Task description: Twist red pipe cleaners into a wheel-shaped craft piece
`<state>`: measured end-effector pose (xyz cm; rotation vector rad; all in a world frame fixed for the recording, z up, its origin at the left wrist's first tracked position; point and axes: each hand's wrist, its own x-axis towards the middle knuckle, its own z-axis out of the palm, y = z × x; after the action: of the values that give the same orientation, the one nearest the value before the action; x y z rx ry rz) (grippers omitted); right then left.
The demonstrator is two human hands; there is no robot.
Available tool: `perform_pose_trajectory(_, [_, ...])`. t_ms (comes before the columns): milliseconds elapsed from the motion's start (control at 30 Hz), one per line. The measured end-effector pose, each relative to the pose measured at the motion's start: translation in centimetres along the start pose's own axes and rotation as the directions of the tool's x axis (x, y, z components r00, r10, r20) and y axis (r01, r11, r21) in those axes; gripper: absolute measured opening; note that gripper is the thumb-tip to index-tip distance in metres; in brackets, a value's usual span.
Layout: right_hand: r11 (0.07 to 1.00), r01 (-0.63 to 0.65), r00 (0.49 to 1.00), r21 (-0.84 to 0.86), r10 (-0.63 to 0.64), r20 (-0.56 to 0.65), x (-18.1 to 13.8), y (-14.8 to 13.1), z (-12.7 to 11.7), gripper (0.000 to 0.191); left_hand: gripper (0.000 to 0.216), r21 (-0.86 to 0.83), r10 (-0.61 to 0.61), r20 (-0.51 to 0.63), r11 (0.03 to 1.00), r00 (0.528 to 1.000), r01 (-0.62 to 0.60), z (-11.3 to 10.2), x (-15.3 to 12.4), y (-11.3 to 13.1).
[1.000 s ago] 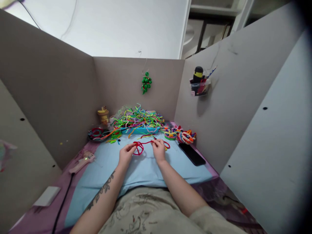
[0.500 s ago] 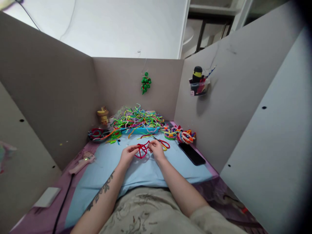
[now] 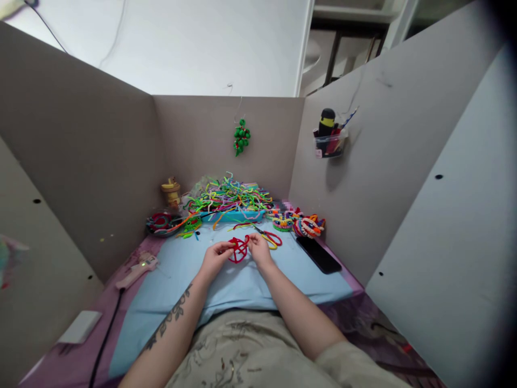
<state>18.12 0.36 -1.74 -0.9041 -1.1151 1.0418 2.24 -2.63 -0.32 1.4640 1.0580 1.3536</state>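
Observation:
A red pipe cleaner [image 3: 239,250], bent into a small looped shape, is held between both my hands over the light blue mat [image 3: 226,280]. My left hand [image 3: 215,258] pinches its left side. Its right side is pinched by my right hand [image 3: 259,249]. Just beyond my right hand lie scissors [image 3: 270,237] with red and yellow handles.
A blue tray heaped with coloured pipe cleaners [image 3: 228,200] stands at the back. Finished coloured pieces [image 3: 307,226] and a black phone [image 3: 319,255] lie at the right. A bowl [image 3: 161,222], a glue gun [image 3: 135,269] with its cable are at the left. Grey partition walls enclose the desk.
My hands have drawn closer together, and the red pipe cleaner's long tail has been gathered into a tighter looped shape between them.

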Motion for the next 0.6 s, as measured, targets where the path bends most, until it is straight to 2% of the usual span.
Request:
perform_pose_trajectory(67, [1.000, 0.007, 1.000, -0.023, -0.007, -0.005, 0.0, 0.1, -0.1, 0.025, 0.026, -0.002, 0.001, 0.006, 1.000, 1.000, -0.001, 0.1, -0.1, 0.2])
perform_pose_trajectory(200, [0.998, 0.006, 0.995, -0.055, -0.001, 0.102, -0.4, -0.1, 0.3, 0.020, 0.022, 0.065, 0.040, -0.004, 0.997, 0.999, -0.040, 0.1, -0.2, 0.5])
perform_pose_trajectory(267, [0.996, 0.032, 0.993, -0.081, -0.022, 0.112, -0.7, -0.2, 0.5, 0.017, 0.022, 0.105, 0.067, -0.014, 0.992, 0.998, -0.065, 0.1, -0.3, 0.6])
perform_pose_trajectory(467, [0.965, 0.166, 0.975, -0.203, -0.130, 0.179, -1.3, -0.6, 1.0, 0.008, 0.022, 0.169, 0.129, -0.089, 0.979, 0.988, -0.113, 0.0, 0.0, 0.3])
perform_pose_trajectory(600, [0.916, 0.280, 0.951, -0.287, -0.223, 0.216, -1.4, -0.5, 0.9, 0.018, 0.022, 0.172, 0.136, -0.169, 0.979, 0.976, -0.107, -0.2, 0.2, 0.2])
